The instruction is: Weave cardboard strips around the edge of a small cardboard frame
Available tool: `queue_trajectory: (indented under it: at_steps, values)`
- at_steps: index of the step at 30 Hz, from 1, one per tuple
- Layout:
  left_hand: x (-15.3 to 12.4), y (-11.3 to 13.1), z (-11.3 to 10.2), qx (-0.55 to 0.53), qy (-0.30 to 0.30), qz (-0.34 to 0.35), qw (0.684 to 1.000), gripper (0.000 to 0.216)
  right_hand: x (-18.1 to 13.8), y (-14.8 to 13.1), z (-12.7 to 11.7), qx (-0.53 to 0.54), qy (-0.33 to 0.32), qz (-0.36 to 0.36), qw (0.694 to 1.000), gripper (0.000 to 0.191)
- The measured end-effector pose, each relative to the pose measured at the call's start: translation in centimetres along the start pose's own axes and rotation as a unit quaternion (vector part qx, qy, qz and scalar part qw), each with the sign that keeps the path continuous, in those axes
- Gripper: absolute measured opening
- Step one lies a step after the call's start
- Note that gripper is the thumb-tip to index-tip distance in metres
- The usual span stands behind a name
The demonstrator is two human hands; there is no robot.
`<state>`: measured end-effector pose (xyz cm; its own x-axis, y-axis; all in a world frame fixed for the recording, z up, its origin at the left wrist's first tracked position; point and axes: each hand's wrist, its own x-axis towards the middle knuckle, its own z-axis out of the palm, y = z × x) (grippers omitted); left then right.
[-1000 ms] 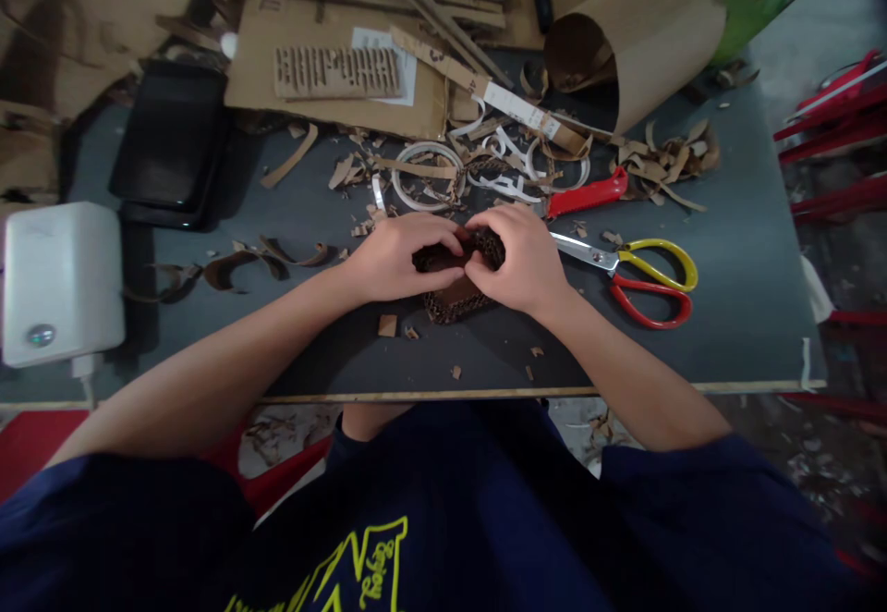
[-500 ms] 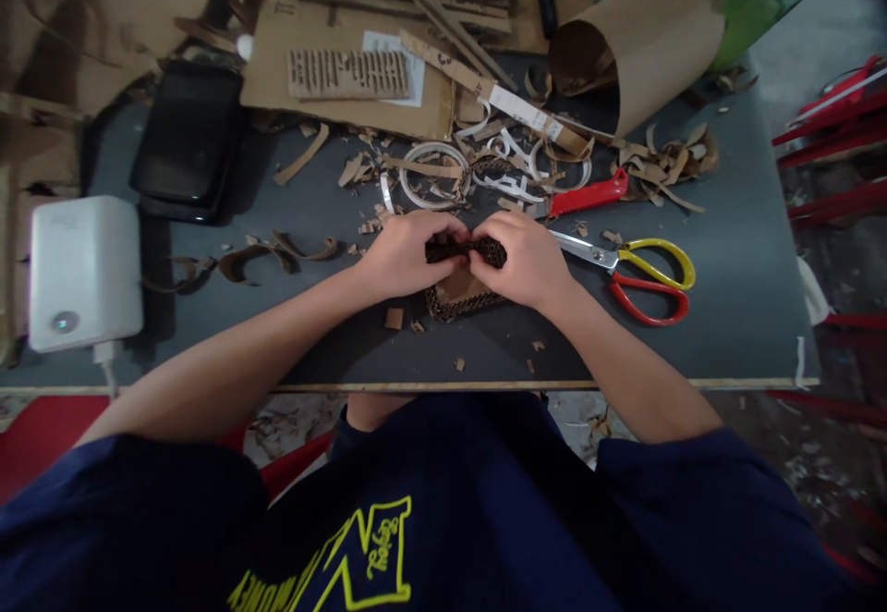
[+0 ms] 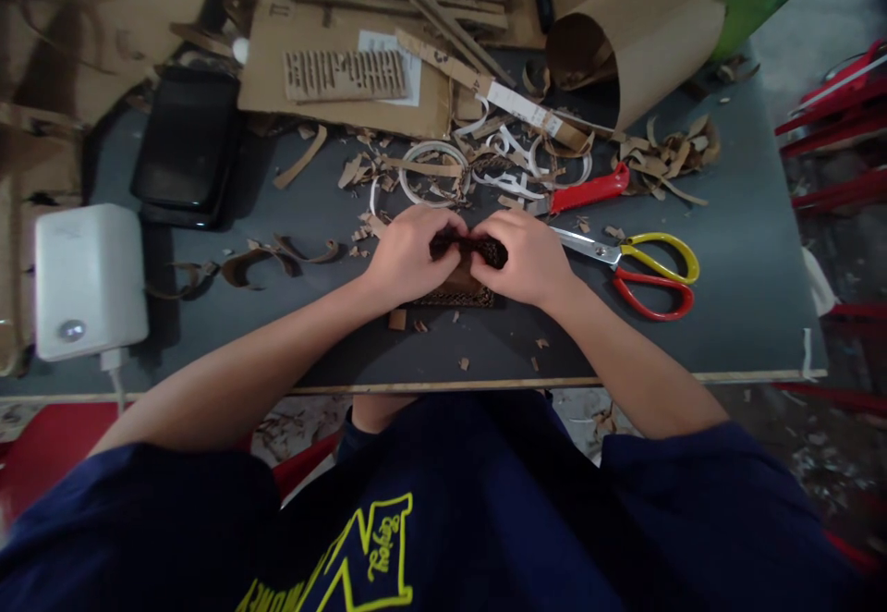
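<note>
My left hand and my right hand meet near the middle of the table, both closed. Pinched between their fingers is a dark corrugated cardboard strip, its fluted edge showing beside my right thumb. Just below lies a flat brown cardboard piece with a fluted border, partly covered by my fingers. Scissors with one yellow and one red handle lie right of my right hand. A red-handled cutter rests behind them, its blade end among scraps.
Curled paper strips and white tape rings litter the area beyond my hands. A cardboard tube lies at the back right. Leftward are a black case and a white power bank with a cable. The table's front edge runs close to my body.
Both hands keep their pinch on the cardboard strip. The fluted-border piece beneath now shows less of its front and appears turned straighter. The view has shifted slightly.
</note>
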<state>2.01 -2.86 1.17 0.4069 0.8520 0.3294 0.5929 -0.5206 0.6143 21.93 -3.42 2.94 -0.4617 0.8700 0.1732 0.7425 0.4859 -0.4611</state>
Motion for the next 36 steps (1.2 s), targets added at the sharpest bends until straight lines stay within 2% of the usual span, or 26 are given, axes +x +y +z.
queue_trajectory:
  at_steps: [7,19,26,31,33,36]
  values:
    - [0.3,0.2,-0.4,0.001,-0.046,0.013,0.999,0.022,0.0,-0.2,0.3,-0.009,-0.014,0.022,1.000,0.022]
    - [0.2,0.1,-0.1,-0.018,-0.022,-0.034,0.999,0.016,0.3,-0.2,0.2,0.048,0.011,0.032,0.998,0.019]
    - [0.4,-0.5,-0.2,-0.046,-0.034,-0.001,0.998,0.018,0.6,-0.2,-0.3,0.113,0.006,0.051,0.992,0.015]
    - [0.7,-1.0,-1.1,-0.058,-0.071,0.033,0.995,0.023,0.4,0.1,-0.4,0.149,-0.007,0.069,0.986,0.015]
    - [0.8,-1.0,-1.5,-0.055,-0.073,0.051,0.994,0.024,0.3,0.2,-0.4,0.148,0.016,0.065,0.987,0.016]
    - [0.8,-0.7,-1.8,-0.063,-0.010,0.031,0.998,0.026,-0.1,0.1,-0.5,0.146,0.106,0.044,0.983,0.023]
